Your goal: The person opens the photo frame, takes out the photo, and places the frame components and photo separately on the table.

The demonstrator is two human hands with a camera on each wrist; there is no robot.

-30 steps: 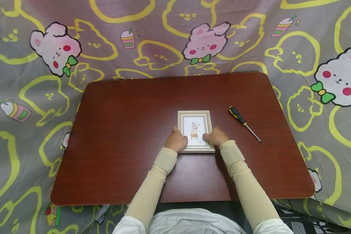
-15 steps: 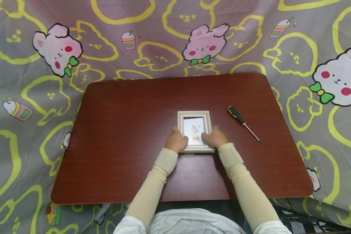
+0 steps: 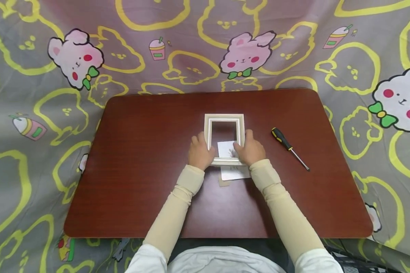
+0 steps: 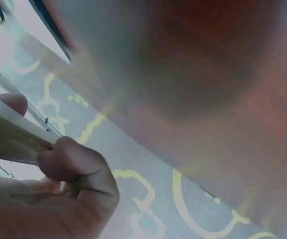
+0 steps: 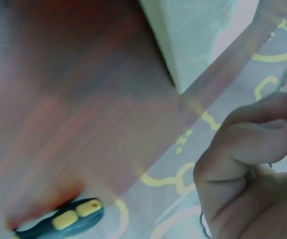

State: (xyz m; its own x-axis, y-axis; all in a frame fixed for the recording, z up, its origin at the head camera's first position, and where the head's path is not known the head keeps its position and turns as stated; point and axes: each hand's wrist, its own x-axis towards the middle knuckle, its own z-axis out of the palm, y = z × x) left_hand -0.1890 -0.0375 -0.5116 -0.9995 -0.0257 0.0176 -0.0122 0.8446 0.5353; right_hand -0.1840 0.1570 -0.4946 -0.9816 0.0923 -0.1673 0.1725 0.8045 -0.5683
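My left hand (image 3: 199, 152) grips the left side of a cream picture frame (image 3: 224, 116), and my right hand (image 3: 252, 149) grips its right side, thumbs on the front. The frame's opening is bare, showing the tabletop through it. Under its lower part lies a white picture card (image 3: 234, 173), with a small tan piece (image 3: 224, 182) sticking out below. In the left wrist view the curled fingers (image 4: 78, 164) pinch the frame's edge (image 4: 9, 132). A pale flat piece (image 5: 198, 40) shows beside my right hand in the right wrist view.
A screwdriver (image 3: 290, 148) with a black and yellow handle lies on the table to the right of the frame. The reddish-brown table (image 3: 140, 170) has rounded corners. A patterned cloth (image 3: 188, 41) hangs behind it and along both sides.
Both hands have lifted the frame up and away from the body. The picture card that showed inside it has slipped out and now lies beneath.
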